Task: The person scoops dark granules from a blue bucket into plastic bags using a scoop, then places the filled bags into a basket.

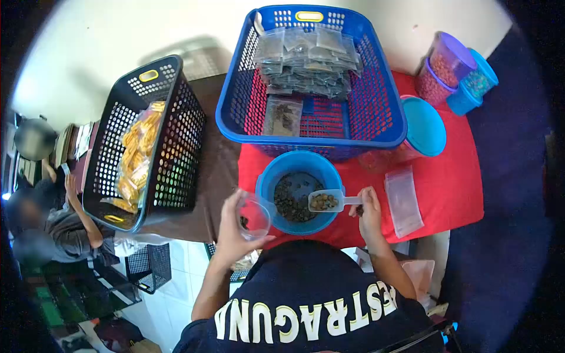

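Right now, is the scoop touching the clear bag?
Apart. The head view shows a gap over the blue bowl between the scoop in the right hand and the clear bag in the left hand.

One blue basket (379,100) far centre, one black basket (176,159) left, both on the table (459,188); near, one blue bowl (272,173), one scoop (325,202); three lidded jars (450,59) far right.
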The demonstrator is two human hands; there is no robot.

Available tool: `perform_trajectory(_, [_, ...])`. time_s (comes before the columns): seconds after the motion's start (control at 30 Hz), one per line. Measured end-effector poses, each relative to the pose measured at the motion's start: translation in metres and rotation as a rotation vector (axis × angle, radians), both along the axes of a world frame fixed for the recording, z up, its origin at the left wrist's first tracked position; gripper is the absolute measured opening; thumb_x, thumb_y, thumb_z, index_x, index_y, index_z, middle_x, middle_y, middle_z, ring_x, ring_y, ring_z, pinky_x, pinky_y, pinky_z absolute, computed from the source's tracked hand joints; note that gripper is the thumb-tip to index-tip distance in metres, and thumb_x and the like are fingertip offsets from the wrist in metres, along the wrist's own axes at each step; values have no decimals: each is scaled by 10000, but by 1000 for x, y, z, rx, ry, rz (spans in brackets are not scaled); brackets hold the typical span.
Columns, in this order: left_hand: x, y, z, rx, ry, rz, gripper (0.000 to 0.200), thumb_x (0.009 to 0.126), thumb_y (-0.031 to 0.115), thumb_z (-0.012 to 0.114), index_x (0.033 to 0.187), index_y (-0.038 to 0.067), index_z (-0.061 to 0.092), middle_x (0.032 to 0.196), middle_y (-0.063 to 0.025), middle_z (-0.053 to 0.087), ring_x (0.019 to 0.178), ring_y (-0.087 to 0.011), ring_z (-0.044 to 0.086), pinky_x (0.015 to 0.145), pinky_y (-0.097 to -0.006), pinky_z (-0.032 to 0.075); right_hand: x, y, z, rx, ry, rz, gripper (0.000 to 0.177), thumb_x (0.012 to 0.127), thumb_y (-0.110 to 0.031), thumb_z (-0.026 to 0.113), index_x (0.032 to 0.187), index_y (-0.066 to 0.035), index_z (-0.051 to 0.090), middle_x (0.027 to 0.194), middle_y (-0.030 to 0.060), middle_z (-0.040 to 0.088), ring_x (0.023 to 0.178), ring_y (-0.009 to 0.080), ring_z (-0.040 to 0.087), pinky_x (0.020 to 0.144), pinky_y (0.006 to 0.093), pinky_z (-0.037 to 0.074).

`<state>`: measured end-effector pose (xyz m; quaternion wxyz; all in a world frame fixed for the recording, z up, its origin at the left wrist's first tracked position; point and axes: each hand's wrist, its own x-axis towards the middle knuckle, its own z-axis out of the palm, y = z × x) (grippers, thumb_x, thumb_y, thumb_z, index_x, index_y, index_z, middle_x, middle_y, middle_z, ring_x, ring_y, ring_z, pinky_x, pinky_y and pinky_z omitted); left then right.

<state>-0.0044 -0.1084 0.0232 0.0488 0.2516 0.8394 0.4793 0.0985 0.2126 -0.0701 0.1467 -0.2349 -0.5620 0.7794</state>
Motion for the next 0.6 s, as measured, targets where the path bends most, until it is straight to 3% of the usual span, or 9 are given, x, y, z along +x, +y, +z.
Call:
perform_trajectory(0.37, [31, 39, 9, -334, 55, -111, 1134, 510, 320, 911, 1419, 42, 292, 1313, -218, 408, 1229, -385, 417, 1048, -467, 348, 2, 2, 16, -56, 87, 110, 216, 1023, -310, 413, 951, -113, 462, 674, 24, 509, 544, 124, 526, 502, 259, 385])
perform_trajectory(0.43, [31, 41, 5, -322, 64, -94, 1087, 531, 307, 908, 1400, 42, 311, 1333, -208, 404, 1228, -364, 431, 1049, -464, 357, 3, 2, 19, -62, 111, 122, 212, 1026, -301, 403, 952, -111, 461, 678, 27, 503, 541, 126, 518, 503, 259, 383])
perform_trajectory(0.53, [29, 42, -19, 46, 64, 42, 900, 589, 233, 901, 1282, 18, 368, 1371, -188, 409, 1246, -302, 455, 1054, -419, 374, 1, 1, 26, -50, 151, 142, 207, 1027, -288, 391, 954, -107, 459, 687, 24, 481, 534, 126, 496, 506, 258, 376])
perform_trajectory(0.6, [33, 44, -24, 62, 9, 98, 883, 602, 224, 896, 1275, 14, 363, 1372, -194, 422, 1258, -300, 460, 1052, -415, 379, 0, -1, 32, -36, 159, 154, 204, 1027, -285, 389, 956, -106, 457, 691, 19, 466, 530, 125, 483, 507, 256, 371])
